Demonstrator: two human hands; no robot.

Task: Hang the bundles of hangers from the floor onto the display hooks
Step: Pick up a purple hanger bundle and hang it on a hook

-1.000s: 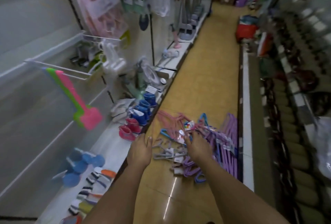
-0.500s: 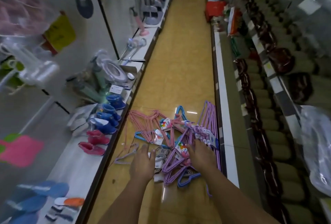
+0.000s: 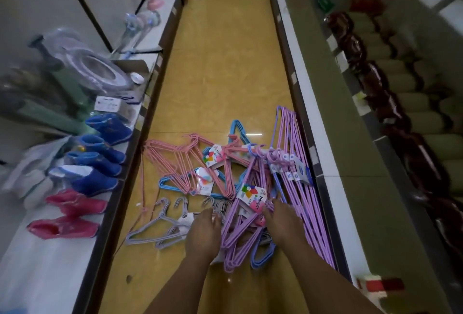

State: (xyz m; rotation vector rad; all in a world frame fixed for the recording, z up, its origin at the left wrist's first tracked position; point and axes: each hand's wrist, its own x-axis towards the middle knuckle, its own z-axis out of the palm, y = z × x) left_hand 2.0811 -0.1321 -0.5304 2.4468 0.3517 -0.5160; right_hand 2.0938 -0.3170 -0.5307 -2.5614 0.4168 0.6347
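Below, both hands' fingers (image 3: pixel 215 214) curl into thin purple wire hangers (image 3: pixel 238 233) on glossy floor (image 3: pixel 220 75)

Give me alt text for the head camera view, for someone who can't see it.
Two hands, left hand and right hand, reach down into a pile of pink, purple, blue and grey hangers on a yellow shop floor. Small boots line a low shelf at left.

Hanger bundles (image 3: pixel 225 188) heaped on floor (image 3: pixel 220 63), mid-aisle. Low shelf (image 3: pixel 50 263) at 9 o'clock, boots (image 3: pixel 95 170) in row along its edge. Second shelf ledge (image 3: pixel 308 113) at 3 o'clock, touching heap. Left hand (image 3: pixel 203 233), right hand (image 3: pixel 283 223) on heap's 6 o'clock side.
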